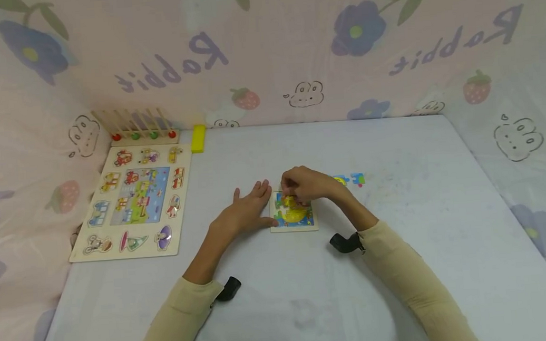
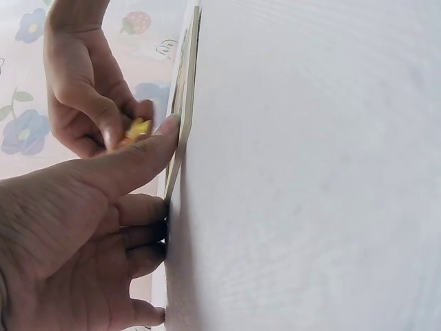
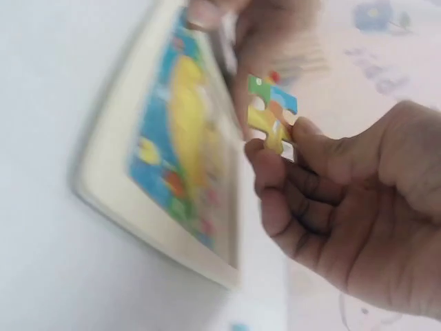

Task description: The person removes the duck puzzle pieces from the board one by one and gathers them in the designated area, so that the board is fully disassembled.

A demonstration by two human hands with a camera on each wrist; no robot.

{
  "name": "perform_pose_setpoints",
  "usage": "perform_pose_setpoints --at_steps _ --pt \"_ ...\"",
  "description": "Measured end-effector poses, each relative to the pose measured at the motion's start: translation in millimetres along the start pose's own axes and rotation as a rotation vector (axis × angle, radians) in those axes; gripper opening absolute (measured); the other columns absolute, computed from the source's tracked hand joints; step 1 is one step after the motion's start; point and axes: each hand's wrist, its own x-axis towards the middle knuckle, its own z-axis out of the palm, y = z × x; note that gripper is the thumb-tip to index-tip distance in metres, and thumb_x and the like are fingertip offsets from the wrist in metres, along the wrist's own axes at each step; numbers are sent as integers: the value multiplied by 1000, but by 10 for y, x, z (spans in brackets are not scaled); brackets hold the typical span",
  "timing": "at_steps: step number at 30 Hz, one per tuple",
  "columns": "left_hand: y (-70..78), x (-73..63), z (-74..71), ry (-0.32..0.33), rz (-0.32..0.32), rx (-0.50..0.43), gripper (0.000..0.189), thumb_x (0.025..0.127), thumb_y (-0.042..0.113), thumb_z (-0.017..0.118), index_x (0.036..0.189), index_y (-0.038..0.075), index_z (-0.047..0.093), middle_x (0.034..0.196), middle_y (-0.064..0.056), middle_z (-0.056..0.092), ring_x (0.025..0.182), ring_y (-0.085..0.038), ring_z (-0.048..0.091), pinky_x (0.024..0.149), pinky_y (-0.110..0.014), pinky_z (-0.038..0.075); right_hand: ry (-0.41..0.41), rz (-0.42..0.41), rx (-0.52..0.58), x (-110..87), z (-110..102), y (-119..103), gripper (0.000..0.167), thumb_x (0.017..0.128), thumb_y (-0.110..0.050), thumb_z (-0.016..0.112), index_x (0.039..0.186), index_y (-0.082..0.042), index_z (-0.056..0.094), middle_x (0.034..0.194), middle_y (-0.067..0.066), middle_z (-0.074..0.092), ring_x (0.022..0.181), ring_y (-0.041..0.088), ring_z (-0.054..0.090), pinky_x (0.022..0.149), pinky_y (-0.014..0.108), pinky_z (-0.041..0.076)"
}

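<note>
The right hand (image 1: 304, 184) pinched a small flat jigsaw piece, coloured green, blue, yellow and orange (image 3: 272, 117), between thumb and forefinger, its other fingers curled in toward the palm. That piece was held over the upper part of a small square puzzle tray with a pale wooden rim (image 1: 294, 229), with a gap between the two in the right wrist view. The left hand (image 1: 242, 212) lay spread, fingers straight and gripping nothing; its thumb touched the tray's left edge, and its fingertips rested on the tabletop beside it. Inside the tray was a picture of a large rounded yellow shape on blue; its upper part was hidden by the right hand in the head view and blurred in the right wrist view.

Just beyond the right wrist lay a blue-and-green jigsaw piece (image 1: 358, 178) and, partly covered by that wrist, a yellow-and-blue jigsaw piece (image 1: 340, 179). Both forearms wore beige sleeves (image 1: 183, 309), with a black device at each cuff.

Well to the left lay a large pale wooden board (image 1: 126, 254), vehicle pictures ringing a town scene. Behind it stood a wooden rack of upright rods (image 1: 144, 141) with red and green beads at their bases, and near its right end a yellow block (image 1: 198, 139). All these were on the white tabletop (image 1: 445, 179), before a pink cloth printed with flowers, strawberries and rabbits (image 1: 264, 44).
</note>
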Motion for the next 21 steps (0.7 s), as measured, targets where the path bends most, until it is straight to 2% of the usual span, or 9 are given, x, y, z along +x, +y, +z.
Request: perform_pose_setpoints --at_steps 5,9,14,18,21 --pt "4 -2 0 -1 4 9 97 99 49 68 167 6 15 177 -8 6 167 -27 4 132 -66 3 120 20 15 -257 -243 8 8 104 0 59 98 1 65 89 15 72 70 23 63 63 25 52" --pt "-1 -9 2 -3 8 22 97 99 50 68 167 6 14 178 -8 5 167 -26 3 132 -66 3 158 101 -14 -470 -388 101 8 102 -1 61 96 1 65 87 16 71 70 26 63 61 27 50" --pt "1 -8 5 -5 16 16 97 99 49 68 167 5 14 177 -9 5 167 -28 3 131 -66 3 126 204 -39 -640 -399 315 8 101 1 62 97 4 68 88 16 71 71 21 62 64 28 48" --pt "1 -7 14 -5 14 12 97 99 49 68 167 5 14 177 -9 5 167 -28 3 131 -66 3 78 245 -31 -702 -334 453 7 100 -1 65 99 4 69 89 15 72 73 20 64 66 27 50" --pt "2 -8 14 0 17 11 97 99 49 68 167 5 15 177 -8 5 167 -27 3 132 -66 4 78 259 -48 -721 -302 500 6 98 -4 70 100 1 69 94 15 74 77 20 68 69 27 52"
